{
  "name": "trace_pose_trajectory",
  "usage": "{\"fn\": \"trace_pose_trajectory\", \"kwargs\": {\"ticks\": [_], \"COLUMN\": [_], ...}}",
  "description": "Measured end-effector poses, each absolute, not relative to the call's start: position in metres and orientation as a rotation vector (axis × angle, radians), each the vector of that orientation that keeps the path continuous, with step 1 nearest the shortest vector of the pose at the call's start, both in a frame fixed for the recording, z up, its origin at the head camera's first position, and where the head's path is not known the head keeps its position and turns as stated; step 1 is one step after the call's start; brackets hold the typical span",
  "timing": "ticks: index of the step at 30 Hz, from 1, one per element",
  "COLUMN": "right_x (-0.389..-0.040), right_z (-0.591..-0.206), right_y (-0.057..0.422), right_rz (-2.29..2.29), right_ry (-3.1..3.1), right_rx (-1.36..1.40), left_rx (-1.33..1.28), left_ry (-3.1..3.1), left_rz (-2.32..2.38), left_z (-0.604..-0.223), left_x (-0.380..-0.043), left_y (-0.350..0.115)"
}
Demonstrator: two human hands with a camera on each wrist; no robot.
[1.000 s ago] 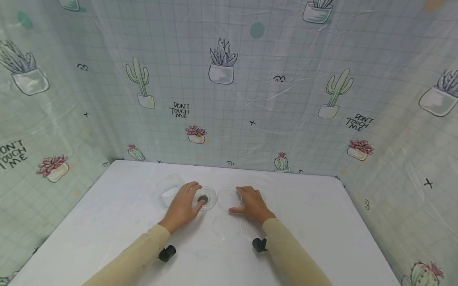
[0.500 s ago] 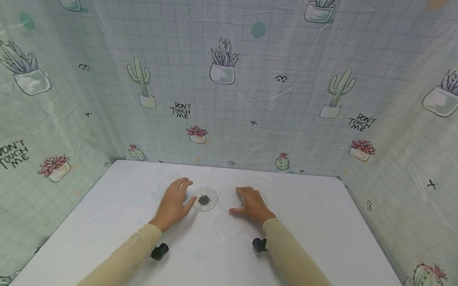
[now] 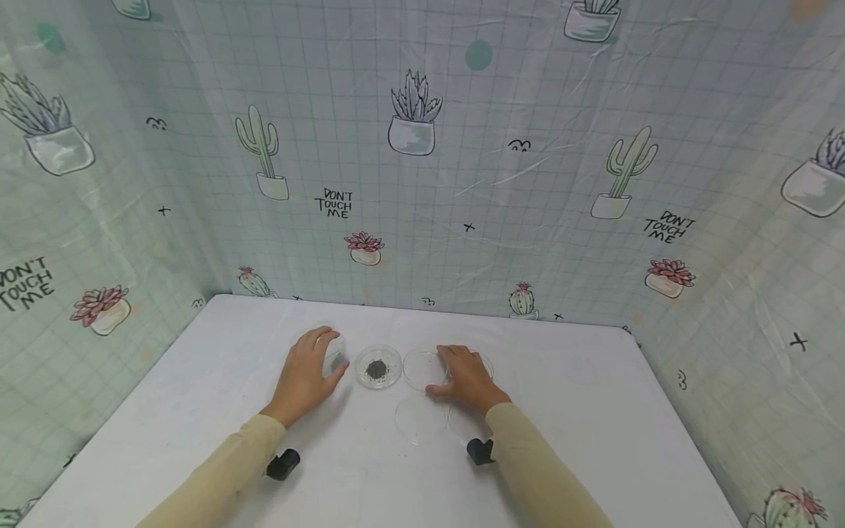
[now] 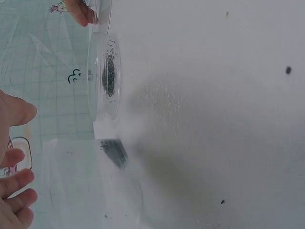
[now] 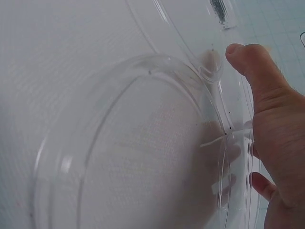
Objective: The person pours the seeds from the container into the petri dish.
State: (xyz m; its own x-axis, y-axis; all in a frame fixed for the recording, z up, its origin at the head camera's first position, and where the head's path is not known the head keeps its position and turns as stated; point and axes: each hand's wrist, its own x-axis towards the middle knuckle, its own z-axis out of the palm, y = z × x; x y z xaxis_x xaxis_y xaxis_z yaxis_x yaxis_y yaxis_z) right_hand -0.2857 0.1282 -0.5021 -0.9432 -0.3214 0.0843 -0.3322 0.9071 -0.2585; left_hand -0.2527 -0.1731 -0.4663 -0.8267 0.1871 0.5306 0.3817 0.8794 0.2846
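My left hand [image 3: 298, 378] has its thumb and fingers spread beside a clear plastic container [image 4: 71, 186] with dark granules [image 4: 114, 152] at its bottom; in the left wrist view the fingers [image 4: 19, 183] show just above it. Right of it stands a clear petri dish [image 3: 394, 372] with a heap of dark granules [image 3: 377, 369]. My right hand [image 3: 467, 378] rests, fingers and thumb apart, over two clear dishes, a nearer-left one [image 3: 416, 378] and one at the right [image 3: 489, 367] partly hidden by the hand.
Two more clear round dishes, one at left [image 3: 420, 422] and one at right [image 3: 462, 425], lie in front. Loose dark specks [image 4: 288, 70] dot the white table [image 3: 581, 440]. Black wrist devices [image 3: 284, 464] hang below the sleeves. A cactus-print curtain [image 3: 422, 205] encloses the back and sides.
My left hand has moved left, away from the granule dish, uncovering the heap and, now, part of the clear container. The right hand has stayed nearly still.
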Motion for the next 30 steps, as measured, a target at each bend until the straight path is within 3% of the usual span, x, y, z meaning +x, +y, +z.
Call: {"fn": "trace_pose_trajectory", "kwargs": {"ticks": [30], "right_x": [-0.286], "right_z": [-0.505], "right_y": [0.134], "right_rz": [0.463], "right_ry": [-2.995], "right_rx": [0.541], "left_rx": [-0.242], "left_ry": [-2.539], "left_rz": [-0.594], "left_z": [-0.476], "left_x": [-0.254], "left_y": [-0.203]}}
